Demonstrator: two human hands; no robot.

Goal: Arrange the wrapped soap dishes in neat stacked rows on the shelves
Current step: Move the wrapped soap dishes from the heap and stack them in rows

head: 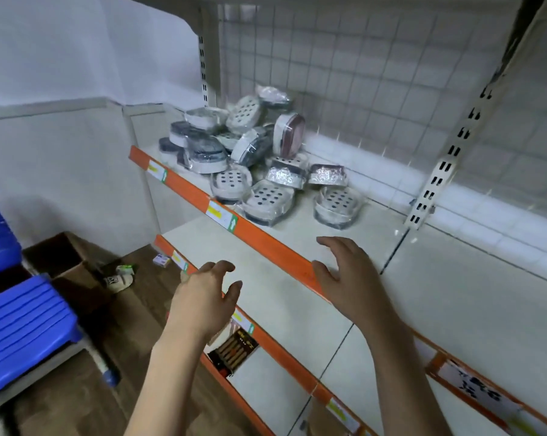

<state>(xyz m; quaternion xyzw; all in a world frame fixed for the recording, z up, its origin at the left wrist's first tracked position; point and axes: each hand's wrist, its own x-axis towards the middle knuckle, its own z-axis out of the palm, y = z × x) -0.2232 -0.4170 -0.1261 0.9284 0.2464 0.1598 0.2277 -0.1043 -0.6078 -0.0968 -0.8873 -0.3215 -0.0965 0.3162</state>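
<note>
Film-wrapped white-and-dark plastic soap dishes (pixel 253 158) heaped loose at left back of white orange-edged upper shelf (pixel 344 228), unstacked. My left hand (pixel 203 297) and right hand (pixel 347 272) empty, fingers spread, reaching toward heap to start rows.

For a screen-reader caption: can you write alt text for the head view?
A jumbled pile of wrapped soap dishes lies on a white shelf with an orange edge. Both empty hands, the left hand and right hand, reach toward it with fingers relaxed, touching no dish.
</note>
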